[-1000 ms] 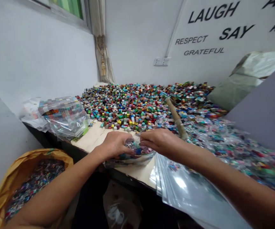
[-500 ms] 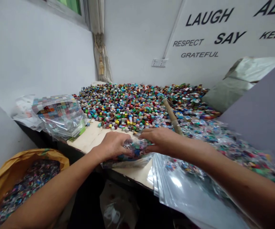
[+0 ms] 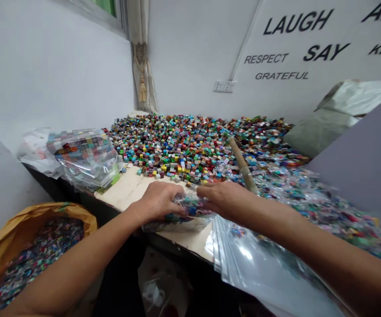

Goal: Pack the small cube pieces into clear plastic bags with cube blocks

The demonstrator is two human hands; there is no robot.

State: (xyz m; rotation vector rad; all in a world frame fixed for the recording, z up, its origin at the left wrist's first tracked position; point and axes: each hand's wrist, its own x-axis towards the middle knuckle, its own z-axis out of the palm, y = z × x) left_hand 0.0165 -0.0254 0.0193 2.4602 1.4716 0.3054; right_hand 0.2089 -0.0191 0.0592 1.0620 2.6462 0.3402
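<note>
Close to the table's front edge lies a clear plastic bag (image 3: 190,210) with small colourful pieces inside. My left hand (image 3: 160,200) grips its left side, fingers and thumb curled on the plastic. On the right side of the same bag, my right hand (image 3: 220,196) has its fingers bent over the plastic; the fingertips are partly blurred. Behind both hands spreads a large heap of small multicoloured cubes (image 3: 177,145). Flat clear plastic sheets or bags (image 3: 256,264) overhang the edge below my right forearm.
A wooden stick (image 3: 243,167) rests on the heap. Filled clear bags (image 3: 296,189) cover the right side. Packed patterned sheets (image 3: 81,154) lie at the left. A yellow sack (image 3: 86,213) of small pieces stands lower left; a pale wrapped bundle (image 3: 329,119) sits back right.
The view has shifted slightly, moving the background a little right. My right hand's fingers have shifted slightly over the bag; my left hand keeps its grip.
</note>
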